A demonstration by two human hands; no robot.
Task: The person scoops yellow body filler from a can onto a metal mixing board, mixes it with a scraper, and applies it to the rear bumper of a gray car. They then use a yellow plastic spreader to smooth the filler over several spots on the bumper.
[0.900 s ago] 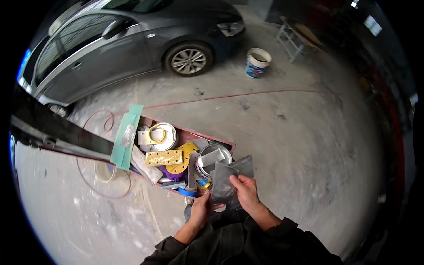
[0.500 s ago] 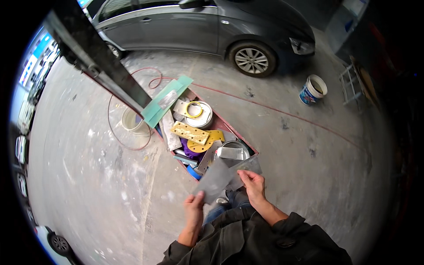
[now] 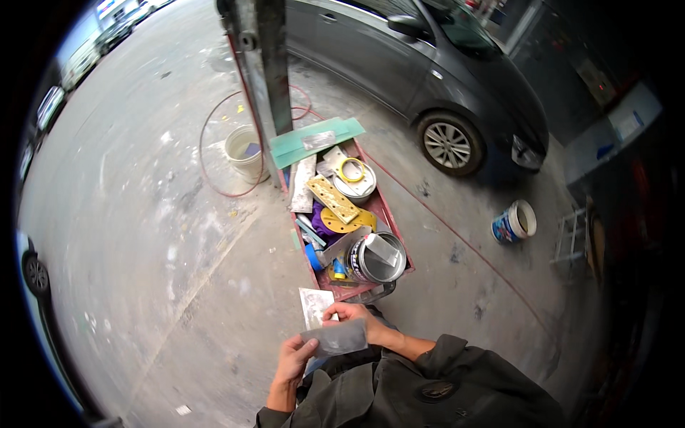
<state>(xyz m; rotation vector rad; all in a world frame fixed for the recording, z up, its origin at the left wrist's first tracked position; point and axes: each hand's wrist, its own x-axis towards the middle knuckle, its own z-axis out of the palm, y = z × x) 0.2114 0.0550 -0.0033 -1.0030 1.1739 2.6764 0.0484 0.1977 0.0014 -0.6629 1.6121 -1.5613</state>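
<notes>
Left hand (image 3: 291, 360): grip closed on grey sheet (image 3: 341, 339), thumb on top. Right hand (image 3: 365, 323): fingers pinching smudged pale sheet (image 3: 315, 302) (lower part hidden behind grey one). Both sheets close to body, just below near end of red tray (image 3: 384, 211). In tray: open metal can (image 3: 357, 261), yellow perforated block (image 3: 332, 199), purple cloth (image 3: 321, 222). Teal panel (image 3: 287, 152) across far end. Grey car (image 3: 371, 64) beyond, on right.

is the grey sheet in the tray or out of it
Out: the left hand holds the grey sheet on the person's side of the red tray.
</notes>
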